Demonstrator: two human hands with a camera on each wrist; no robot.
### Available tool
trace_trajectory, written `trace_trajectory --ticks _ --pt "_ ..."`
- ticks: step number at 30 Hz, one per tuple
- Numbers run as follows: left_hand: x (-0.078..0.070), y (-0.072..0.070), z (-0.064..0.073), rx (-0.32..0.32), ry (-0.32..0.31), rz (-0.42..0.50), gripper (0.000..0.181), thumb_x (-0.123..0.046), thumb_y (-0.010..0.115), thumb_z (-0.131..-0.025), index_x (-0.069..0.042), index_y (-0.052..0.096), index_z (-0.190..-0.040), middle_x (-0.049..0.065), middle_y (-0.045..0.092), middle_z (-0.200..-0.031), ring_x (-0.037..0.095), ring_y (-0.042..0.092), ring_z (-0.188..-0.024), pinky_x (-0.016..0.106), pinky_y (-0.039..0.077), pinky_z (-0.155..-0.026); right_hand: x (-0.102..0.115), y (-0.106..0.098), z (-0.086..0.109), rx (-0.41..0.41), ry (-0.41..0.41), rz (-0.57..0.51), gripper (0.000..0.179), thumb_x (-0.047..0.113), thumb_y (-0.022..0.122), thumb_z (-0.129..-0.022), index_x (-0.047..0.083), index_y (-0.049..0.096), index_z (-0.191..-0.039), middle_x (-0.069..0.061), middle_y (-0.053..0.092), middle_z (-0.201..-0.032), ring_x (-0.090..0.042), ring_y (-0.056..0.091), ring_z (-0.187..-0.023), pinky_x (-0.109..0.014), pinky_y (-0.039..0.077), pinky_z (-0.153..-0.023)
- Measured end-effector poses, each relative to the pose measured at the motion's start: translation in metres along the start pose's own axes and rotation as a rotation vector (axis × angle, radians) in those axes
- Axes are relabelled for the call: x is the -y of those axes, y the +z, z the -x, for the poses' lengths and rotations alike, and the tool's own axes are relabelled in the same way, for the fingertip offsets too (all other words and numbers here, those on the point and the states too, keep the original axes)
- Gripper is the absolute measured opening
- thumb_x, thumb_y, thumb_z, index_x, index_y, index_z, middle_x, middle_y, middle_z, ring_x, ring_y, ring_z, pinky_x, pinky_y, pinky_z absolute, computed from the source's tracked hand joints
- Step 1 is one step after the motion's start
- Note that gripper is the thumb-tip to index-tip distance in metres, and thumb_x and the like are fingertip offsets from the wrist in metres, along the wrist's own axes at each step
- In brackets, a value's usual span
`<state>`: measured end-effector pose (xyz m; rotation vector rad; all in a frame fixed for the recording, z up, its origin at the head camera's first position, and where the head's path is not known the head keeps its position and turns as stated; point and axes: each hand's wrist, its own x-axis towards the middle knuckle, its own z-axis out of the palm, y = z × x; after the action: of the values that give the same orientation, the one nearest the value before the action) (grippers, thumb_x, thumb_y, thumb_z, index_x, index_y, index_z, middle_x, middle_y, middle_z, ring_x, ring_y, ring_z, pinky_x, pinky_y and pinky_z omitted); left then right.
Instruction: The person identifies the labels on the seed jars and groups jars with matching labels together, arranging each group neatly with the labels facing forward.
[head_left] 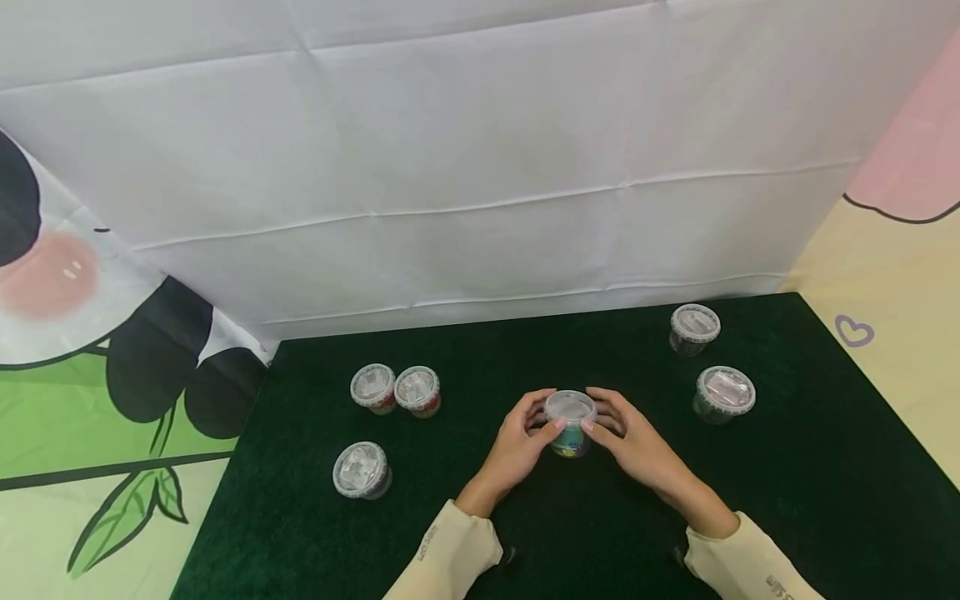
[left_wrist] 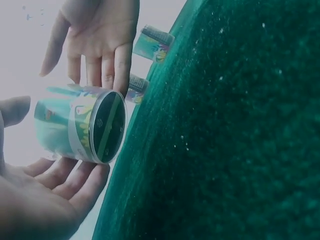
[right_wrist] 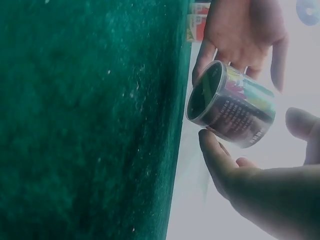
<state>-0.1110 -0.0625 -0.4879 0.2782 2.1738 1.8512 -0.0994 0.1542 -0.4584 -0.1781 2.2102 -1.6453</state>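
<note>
A small clear plastic tub [head_left: 571, 433] with a colourful teal label and a translucent lid is between my two hands, in the middle of the head view. From the left side my left hand [head_left: 516, 446] holds it, fingers bent behind and thumb in front. My right hand [head_left: 639, 442] holds the opposite side in the same way. Both wrist views show the underside of the tub [left_wrist: 82, 125], raised off the green cloth. Dark printed text covers part of its wall in the right wrist view [right_wrist: 237, 107].
On the dark green tabletop [head_left: 480, 358], two red-labelled tubs [head_left: 372, 388] [head_left: 417, 390] stand side by side at left, with another tub [head_left: 362, 471] nearer. Two more tubs [head_left: 694, 329] [head_left: 724, 394] stand at right. A white cloth [head_left: 480, 167] hangs behind the table.
</note>
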Motion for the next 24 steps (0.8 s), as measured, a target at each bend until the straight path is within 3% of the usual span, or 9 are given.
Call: trace_trajectory --ticks 8,16,24 --pt "-0.003 -0.002 0.005 -0.073 -0.068 0.026 0.049 -0.028 0.061 -0.109 -0.007 0.047 -0.151 0.012 0.059 -0.146 0.029 0.057 -0.131 0.053 0.045 -0.112 0.005 0.009 0.005 -0.006 -0.006 -0.010 0.059 0.020 0.058 -0.110 0.004 0.033 -0.161 -0.027 0.046 -0.155 -0.046 0.047 -0.144 -0.063 0.042 -0.116" --pt "-0.006 0.001 0.011 -0.113 -0.104 0.020 0.049 -0.032 0.067 -0.105 -0.011 0.049 -0.146 0.008 0.059 -0.139 0.023 0.057 -0.123 0.039 0.050 -0.099 0.006 0.017 0.006 -0.014 -0.001 -0.024 0.057 0.021 0.058 -0.109 0.005 0.035 -0.159 -0.027 0.047 -0.154 -0.046 0.048 -0.143 -0.063 0.043 -0.115" --pt "-0.006 0.006 0.018 -0.133 -0.098 -0.005 0.051 -0.034 0.071 -0.102 -0.012 0.047 -0.141 0.009 0.054 -0.138 0.023 0.055 -0.120 0.036 0.051 -0.095 0.004 0.024 0.003 -0.044 0.017 -0.019 0.052 0.019 0.057 -0.109 0.003 0.039 -0.155 -0.025 0.054 -0.149 -0.042 0.054 -0.137 -0.060 0.046 -0.113"
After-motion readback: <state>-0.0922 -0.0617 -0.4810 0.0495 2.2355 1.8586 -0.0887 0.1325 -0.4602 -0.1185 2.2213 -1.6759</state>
